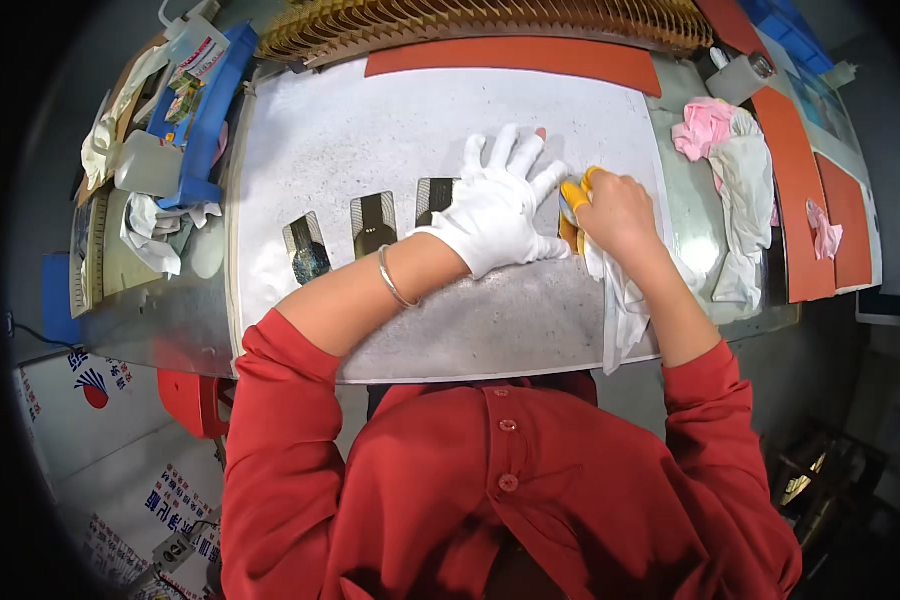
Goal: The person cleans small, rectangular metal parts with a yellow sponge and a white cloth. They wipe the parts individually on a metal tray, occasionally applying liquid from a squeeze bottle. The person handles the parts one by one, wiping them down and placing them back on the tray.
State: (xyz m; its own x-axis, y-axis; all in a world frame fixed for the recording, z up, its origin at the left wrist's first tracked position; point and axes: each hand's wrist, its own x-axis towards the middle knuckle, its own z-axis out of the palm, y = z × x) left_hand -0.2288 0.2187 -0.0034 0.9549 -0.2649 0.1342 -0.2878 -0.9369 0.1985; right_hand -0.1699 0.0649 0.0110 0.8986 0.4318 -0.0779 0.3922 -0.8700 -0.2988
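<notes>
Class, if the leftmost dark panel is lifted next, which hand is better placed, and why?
Probably the left hand: gloved and spread open, it is nearer that dark panel. The right hand is farther off, by a white cloth.

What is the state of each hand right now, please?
Left hand: open, gloved, spread wide, palm down.
Right hand: closed, apparently holding a white cloth.

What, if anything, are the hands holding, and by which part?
Right hand: apparently a white cloth, by its upper end; grip partly hidden. Left hand: spread, nothing visible held.
</notes>
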